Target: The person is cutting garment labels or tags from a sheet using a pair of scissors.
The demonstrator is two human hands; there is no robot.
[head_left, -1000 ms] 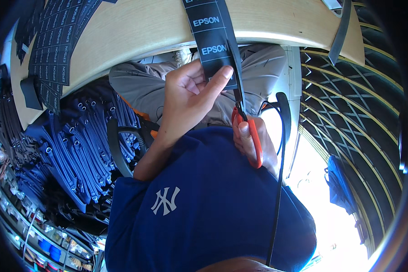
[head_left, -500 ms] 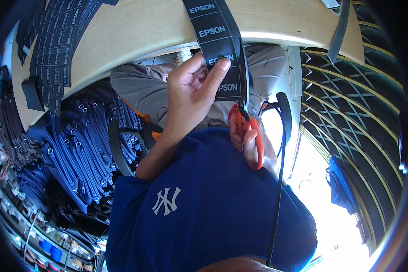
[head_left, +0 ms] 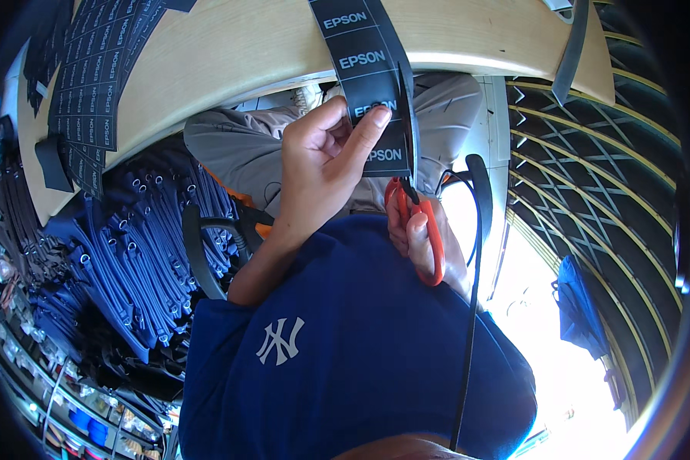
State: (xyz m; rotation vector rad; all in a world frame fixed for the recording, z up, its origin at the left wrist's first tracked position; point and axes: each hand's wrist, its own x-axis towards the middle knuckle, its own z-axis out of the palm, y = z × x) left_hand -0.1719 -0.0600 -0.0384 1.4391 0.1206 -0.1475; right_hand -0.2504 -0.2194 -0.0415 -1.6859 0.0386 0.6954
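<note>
A black strip of printed labels (head_left: 363, 60) hangs over the near edge of the table. My left hand (head_left: 323, 149) pinches its lower part, thumb on the printed face and fingers behind. In my right hand (head_left: 425, 238) is a pair of scissors with red handles (head_left: 435, 245), my thumb through one loop. The scissors point away from me, their dark blades along the right edge of the strip. Whether the blades are open or closed on the strip is hard to make out.
Black label sheets (head_left: 88, 84) lie on the left of the wooden table (head_left: 230, 46). A dark narrow strip (head_left: 571, 57) hangs off its right end. Below left are many blue straps with metal rings (head_left: 130, 268). Chair armrests (head_left: 479, 192) stand on both sides; a folding lattice gate (head_left: 590, 199) is at right.
The label strip and my left hand's fingertips have shifted slightly toward me. The scissor blades have tilted a little to the left at their far end. Both hands keep their hold.
</note>
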